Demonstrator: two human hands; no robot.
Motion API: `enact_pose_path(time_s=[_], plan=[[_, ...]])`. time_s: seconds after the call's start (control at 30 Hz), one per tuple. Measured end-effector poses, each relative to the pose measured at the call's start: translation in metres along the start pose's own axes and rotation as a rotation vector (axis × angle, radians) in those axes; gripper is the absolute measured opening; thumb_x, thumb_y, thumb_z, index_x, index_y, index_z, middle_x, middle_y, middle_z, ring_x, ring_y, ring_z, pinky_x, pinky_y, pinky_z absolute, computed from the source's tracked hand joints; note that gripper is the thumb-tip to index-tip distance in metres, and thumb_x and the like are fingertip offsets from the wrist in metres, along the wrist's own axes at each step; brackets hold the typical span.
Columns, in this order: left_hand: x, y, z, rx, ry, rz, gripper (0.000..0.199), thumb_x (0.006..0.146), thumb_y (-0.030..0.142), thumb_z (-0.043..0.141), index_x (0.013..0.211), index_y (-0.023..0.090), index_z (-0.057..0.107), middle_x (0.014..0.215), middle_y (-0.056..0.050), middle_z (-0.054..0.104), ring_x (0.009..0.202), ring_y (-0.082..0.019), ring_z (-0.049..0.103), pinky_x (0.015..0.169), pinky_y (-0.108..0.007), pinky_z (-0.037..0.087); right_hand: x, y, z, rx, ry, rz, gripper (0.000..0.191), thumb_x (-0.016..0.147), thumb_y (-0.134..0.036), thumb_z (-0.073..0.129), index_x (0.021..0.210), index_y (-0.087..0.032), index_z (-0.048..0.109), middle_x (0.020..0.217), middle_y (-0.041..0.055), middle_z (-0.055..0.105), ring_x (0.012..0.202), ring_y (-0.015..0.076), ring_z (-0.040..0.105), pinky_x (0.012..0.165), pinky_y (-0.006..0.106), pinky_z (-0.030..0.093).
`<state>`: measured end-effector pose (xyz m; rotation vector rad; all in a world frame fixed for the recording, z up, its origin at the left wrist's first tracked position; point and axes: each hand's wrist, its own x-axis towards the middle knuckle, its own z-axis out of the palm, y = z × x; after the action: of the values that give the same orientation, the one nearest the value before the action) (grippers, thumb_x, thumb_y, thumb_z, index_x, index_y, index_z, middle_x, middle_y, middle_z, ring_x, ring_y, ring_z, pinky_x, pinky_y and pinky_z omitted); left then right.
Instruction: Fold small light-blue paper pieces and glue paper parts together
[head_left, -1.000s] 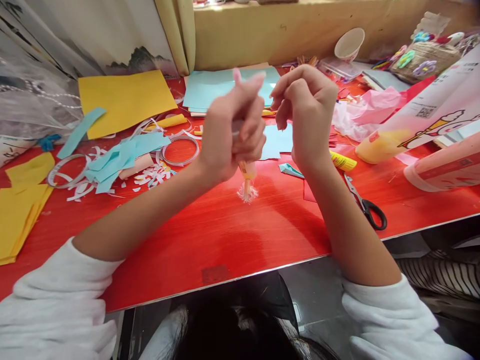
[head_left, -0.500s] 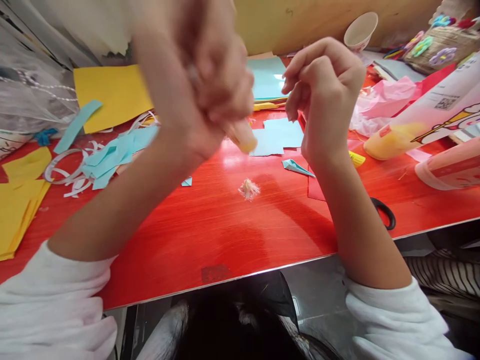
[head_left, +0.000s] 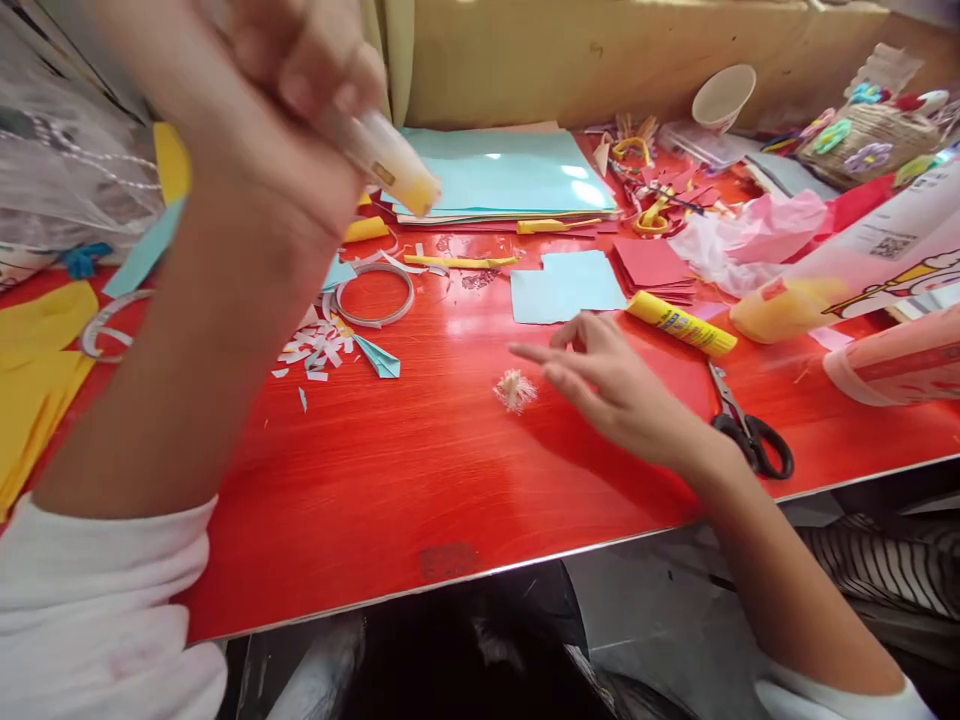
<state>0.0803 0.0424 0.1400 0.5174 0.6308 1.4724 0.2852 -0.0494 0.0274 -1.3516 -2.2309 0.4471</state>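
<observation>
My left hand [head_left: 289, 165] is raised over the left half of the table, its fingers wrapped round a translucent white tube with a yellowish end [head_left: 401, 165]. Part of the tube is hidden by the fingers, so its exact kind is unclear. My right hand [head_left: 611, 390] is low over the red table [head_left: 420, 470], index finger stretched out and fingers apart, holding nothing. Just left of its fingertips lies a small pale frayed tuft [head_left: 515, 390]. Behind that hand are pale blue paper squares [head_left: 566, 287] and a yellow glue stick [head_left: 682, 323].
Black-handled scissors [head_left: 752, 440] lie by the front edge at right. White tape rings [head_left: 375, 318], paper scraps [head_left: 319, 345] and a folded blue piece [head_left: 380, 357] are at left. Blue sheets [head_left: 495, 170] are stacked at the back. Two large bottles [head_left: 787, 310] lean in from the right.
My left hand has moved left and up with the tube. My right hand has come down toward the table beside the tuft, its fingers straightening. The view has shifted slightly.
</observation>
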Motion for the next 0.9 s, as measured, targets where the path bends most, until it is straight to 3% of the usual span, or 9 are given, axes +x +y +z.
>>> enact_pose_path(time_s=[0.07,0.2,0.33,0.47,0.6,0.7,0.9], plan=[[0.002,-0.007,-0.001,0.020,-0.120,-0.023,0.061,0.094,0.047,0.009,0.045,0.013,0.023,0.042,0.004,0.011,0.040,-0.006,0.010,0.045,-0.018,0.015,-0.014,0.000,0.008,-0.158,-0.081,0.008,0.034,0.091,-0.037,0.038,0.116,-0.033,0.059,0.091,0.0074,0.044,0.088,0.0181,0.041,0.084,0.038,0.038],[0.008,-0.016,-0.005,0.066,-0.273,0.013,0.057,0.092,0.044,-0.011,0.047,0.016,0.010,0.054,0.002,0.001,0.046,-0.005,0.005,0.051,-0.018,0.010,-0.029,-0.004,0.009,-0.250,-0.157,-0.117,0.033,0.089,-0.036,0.041,0.118,-0.036,0.058,0.089,0.0073,0.042,0.085,0.0190,0.039,0.084,0.040,0.036],[0.012,-0.013,-0.010,0.096,-0.289,0.111,0.064,0.086,0.041,-0.024,0.041,0.015,0.012,0.058,0.001,0.003,0.047,-0.002,0.006,0.056,-0.016,0.014,-0.026,-0.006,0.012,-0.380,-0.144,-0.160,0.039,0.090,-0.040,0.037,0.125,-0.035,0.052,0.093,0.0087,0.040,0.087,0.0214,0.037,0.084,0.042,0.034],[0.012,-0.014,-0.011,0.119,-0.322,0.111,0.063,0.091,0.035,-0.019,0.040,0.016,0.013,0.055,0.001,0.002,0.043,-0.001,0.008,0.053,-0.012,0.020,-0.024,0.000,0.017,-0.580,-0.103,-0.075,0.040,0.090,-0.041,0.035,0.127,-0.038,0.048,0.094,0.0090,0.041,0.086,0.0232,0.035,0.080,0.044,0.032],[0.012,-0.014,-0.009,0.084,-0.281,0.113,0.062,0.089,0.033,-0.021,0.039,0.015,0.011,0.057,0.001,0.001,0.040,0.002,0.012,0.055,-0.012,0.019,-0.034,0.001,0.016,-0.539,-0.146,-0.138,0.041,0.090,-0.036,0.036,0.129,-0.032,0.048,0.090,0.0082,0.041,0.082,0.0199,0.035,0.080,0.041,0.031],[0.012,-0.015,-0.007,0.111,-0.300,0.065,0.065,0.086,0.033,-0.026,0.038,0.015,0.014,0.056,0.002,0.001,0.035,0.003,0.014,0.054,-0.013,0.017,-0.033,-0.002,0.019,-0.504,-0.170,-0.182,0.039,0.090,-0.036,0.037,0.127,-0.033,0.050,0.091,0.0079,0.041,0.082,0.0195,0.035,0.080,0.040,0.031],[0.006,-0.025,-0.010,0.149,-0.415,-0.059,0.069,0.080,0.034,-0.034,0.037,0.015,0.018,0.052,0.001,0.002,0.036,-0.002,0.015,0.054,-0.016,0.017,-0.030,-0.002,0.022,-0.629,-0.074,-0.074,0.036,0.089,-0.039,0.040,0.124,-0.042,0.050,0.092,0.0071,0.043,0.086,0.0222,0.037,0.082,0.043,0.027]])
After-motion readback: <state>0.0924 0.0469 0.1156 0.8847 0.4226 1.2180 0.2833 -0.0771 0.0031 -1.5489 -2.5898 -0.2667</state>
